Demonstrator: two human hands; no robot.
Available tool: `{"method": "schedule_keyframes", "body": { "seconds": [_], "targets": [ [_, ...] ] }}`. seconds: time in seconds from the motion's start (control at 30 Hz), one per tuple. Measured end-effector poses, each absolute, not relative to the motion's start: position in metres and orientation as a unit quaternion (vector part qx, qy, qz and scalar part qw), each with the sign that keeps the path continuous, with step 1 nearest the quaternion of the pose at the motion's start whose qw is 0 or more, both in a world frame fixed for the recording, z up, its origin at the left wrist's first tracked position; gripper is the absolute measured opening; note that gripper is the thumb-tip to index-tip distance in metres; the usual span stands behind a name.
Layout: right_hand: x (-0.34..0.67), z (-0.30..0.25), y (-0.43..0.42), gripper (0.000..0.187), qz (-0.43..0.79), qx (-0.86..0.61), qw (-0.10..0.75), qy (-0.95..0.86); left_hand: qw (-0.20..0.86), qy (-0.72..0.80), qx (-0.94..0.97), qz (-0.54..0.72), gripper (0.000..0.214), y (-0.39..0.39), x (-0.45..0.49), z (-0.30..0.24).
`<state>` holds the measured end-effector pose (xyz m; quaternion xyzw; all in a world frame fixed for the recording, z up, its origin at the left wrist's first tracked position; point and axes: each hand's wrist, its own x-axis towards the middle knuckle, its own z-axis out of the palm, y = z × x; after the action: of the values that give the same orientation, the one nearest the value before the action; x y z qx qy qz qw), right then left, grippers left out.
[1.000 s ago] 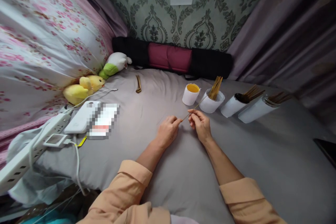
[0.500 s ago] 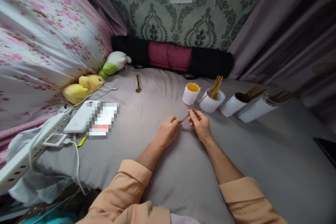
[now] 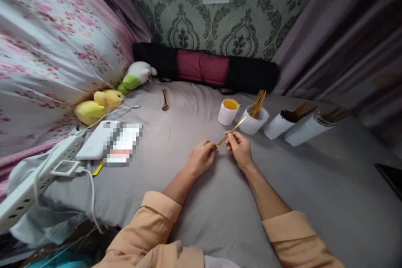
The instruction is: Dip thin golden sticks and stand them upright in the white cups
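A thin gold strip (image 3: 234,128) runs slantwise between my two hands above the grey bed sheet (image 3: 176,134). My left hand (image 3: 201,158) pinches its near end. My right hand (image 3: 240,149) pinches it a little further along, and its far end points toward the cups. Just beyond stand a white cup with a yellow inside (image 3: 228,111) and a white cup holding several gold strips (image 3: 255,117). Two more white cups (image 3: 278,124) (image 3: 306,130) lean to the right with dark strips in them.
A yellow plush toy (image 3: 96,106) and a white-and-green plush toy (image 3: 136,75) lie at the left by a floral quilt (image 3: 47,46). A power strip (image 3: 34,176), a white power bank (image 3: 96,142) and cables sit at the left. A black-and-maroon roll (image 3: 204,67) lines the wall. Small gold strips (image 3: 165,99) lie apart.
The gold strip has turned slightly so its far part shows brighter. Both hands have stayed almost in place, still pinching it.
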<state>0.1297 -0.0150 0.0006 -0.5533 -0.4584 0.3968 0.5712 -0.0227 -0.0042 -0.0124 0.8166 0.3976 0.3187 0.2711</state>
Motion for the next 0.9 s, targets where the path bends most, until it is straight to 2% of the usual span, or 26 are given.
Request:
{"method": "schedule_keyframes", "body": {
  "seconds": [0.23, 0.4, 0.63, 0.9],
  "targets": [
    [0.131, -0.001, -0.014, 0.030, 0.388, -0.555, 0.578, -0.455, 0.335, 0.412, 0.780, 0.331, 0.024, -0.005, -0.020, -0.009],
    [0.133, -0.003, -0.014, 0.028, 0.372, -0.556, 0.590, -0.452, 0.441, 0.427, 0.718, 0.329, 0.027, -0.006, -0.016, -0.008],
    [0.133, -0.003, -0.014, 0.025, 0.349, -0.551, 0.602, -0.460, 0.646, 0.412, 0.567, 0.302, 0.038, -0.009, -0.010, -0.002],
    [0.135, -0.005, -0.015, 0.024, 0.339, -0.562, 0.591, -0.469, 0.739, 0.352, 0.474, 0.324, 0.040, -0.009, -0.012, -0.003]
  ]
}}
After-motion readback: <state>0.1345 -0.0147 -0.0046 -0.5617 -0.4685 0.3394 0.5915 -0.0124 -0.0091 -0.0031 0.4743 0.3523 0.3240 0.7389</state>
